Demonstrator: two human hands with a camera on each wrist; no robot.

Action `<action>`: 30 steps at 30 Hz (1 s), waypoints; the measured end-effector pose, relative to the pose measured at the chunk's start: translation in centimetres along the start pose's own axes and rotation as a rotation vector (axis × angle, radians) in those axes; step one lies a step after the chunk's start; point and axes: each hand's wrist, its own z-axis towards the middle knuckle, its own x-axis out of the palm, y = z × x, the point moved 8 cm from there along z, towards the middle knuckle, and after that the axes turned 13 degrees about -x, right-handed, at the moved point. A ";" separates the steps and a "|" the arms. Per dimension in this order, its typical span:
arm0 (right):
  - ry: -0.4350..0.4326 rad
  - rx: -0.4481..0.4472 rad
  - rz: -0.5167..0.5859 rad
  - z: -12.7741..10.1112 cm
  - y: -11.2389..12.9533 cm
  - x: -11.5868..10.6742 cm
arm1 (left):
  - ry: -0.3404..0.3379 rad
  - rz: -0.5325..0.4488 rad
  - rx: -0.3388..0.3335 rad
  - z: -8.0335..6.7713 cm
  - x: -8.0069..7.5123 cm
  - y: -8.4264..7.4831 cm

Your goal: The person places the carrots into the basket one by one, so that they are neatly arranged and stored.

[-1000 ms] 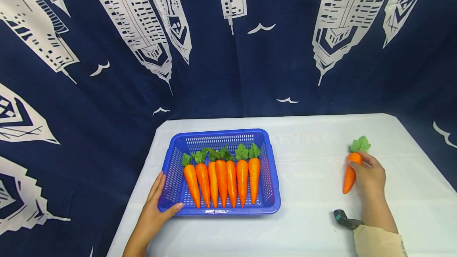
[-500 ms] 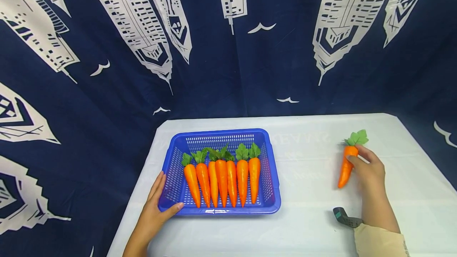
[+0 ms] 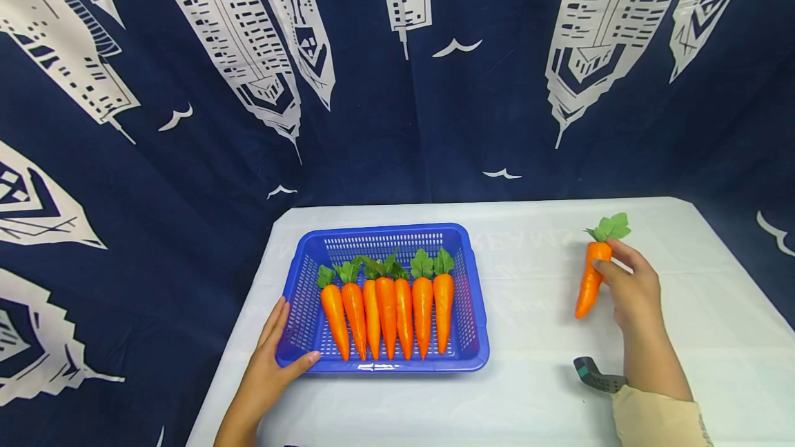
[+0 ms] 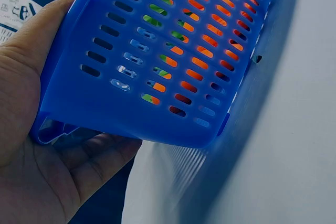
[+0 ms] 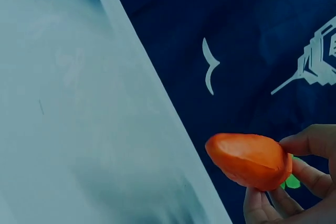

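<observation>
My right hand (image 3: 630, 290) grips an orange toy carrot (image 3: 589, 281) with green leaves, held above the white table (image 3: 534, 392) at the right. In the right wrist view the carrot (image 5: 251, 160) points toward the camera, pinched between thumb and fingers (image 5: 310, 142). A blue perforated basket (image 3: 470, 295) sits at the table's left and holds several carrots (image 3: 386, 309) side by side, tips toward me. My left hand (image 3: 273, 357) rests against the basket's near left corner, thumb along its front rim. In the left wrist view the palm (image 4: 31, 129) cups the basket wall (image 4: 157, 66).
A dark blue curtain (image 3: 397, 88) with white building prints hangs behind and around the table. The strap of a wrist camera (image 3: 593, 374) shows by my right sleeve. The table's far edge (image 5: 152, 77) runs close to the held carrot.
My right hand has lifted the carrot off the table and carried it up and slightly left. The left hand and basket have stayed still.
</observation>
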 end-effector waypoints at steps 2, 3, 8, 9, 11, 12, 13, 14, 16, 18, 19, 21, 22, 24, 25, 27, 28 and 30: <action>0.012 -0.023 -0.002 -0.1 0.6 0.4 | 0.002 -0.002 -0.002 0.0 0.0 0.0; 0.019 -0.031 -0.005 -0.2 0.9 0.7 | 0.003 -0.003 -0.002 0.0 0.0 0.0; 0.075 -0.108 -0.023 -0.8 2.8 2.2 | 0.005 0.000 -0.009 0.0 0.0 0.0; 0.089 -0.126 -0.028 -1.0 3.2 2.5 | 0.004 0.001 -0.009 0.0 0.0 0.0; 0.119 -0.165 -0.024 -1.4 4.1 3.2 | 0.003 -0.002 -0.006 0.0 0.0 0.0; 0.135 -0.182 -0.018 -1.5 4.6 3.6 | 0.001 -0.004 -0.004 0.0 0.0 0.0; 0.152 -0.197 -0.011 -1.7 5.0 3.9 | 0.002 -0.006 -0.003 0.0 0.0 0.0; 0.167 -0.212 -0.006 -1.9 5.4 4.2 | 0.002 -0.008 -0.001 0.0 0.1 0.0; 0.193 -0.240 0.002 -2.2 6.3 4.8 | 0.000 -0.008 0.007 0.1 0.1 0.0; 0.216 -0.267 0.002 -2.5 7.0 5.4 | -0.004 -0.004 0.018 0.1 0.1 -0.1; 0.226 -0.282 0.002 -2.7 7.4 5.7 | -0.005 -0.002 0.023 0.1 0.1 -0.2; 0.245 -0.308 0.003 -3.0 8.1 6.4 | -0.008 0.001 0.029 0.1 0.1 -0.2; 0.255 -0.321 0.006 -3.2 8.4 6.8 | -0.009 0.002 0.027 0.1 0.1 -0.2; 0.279 -0.344 0.018 -3.6 9.1 7.6 | -0.009 0.001 0.021 0.1 0.1 -0.2; 0.291 -0.354 0.024 -3.8 9.4 8.0 | -0.007 0.001 0.015 0.1 0.1 -0.1; 0.318 -0.376 0.038 -4.2 10.1 8.8 | -0.004 0.003 0.006 0.1 0.1 -0.1; 0.331 -0.386 0.040 -4.4 10.4 9.2 | -0.003 0.004 0.001 0.0 0.1 0.0; 0.356 -0.405 0.044 -4.7 11.1 10.0 | -0.002 0.004 -0.004 0.0 0.0 0.0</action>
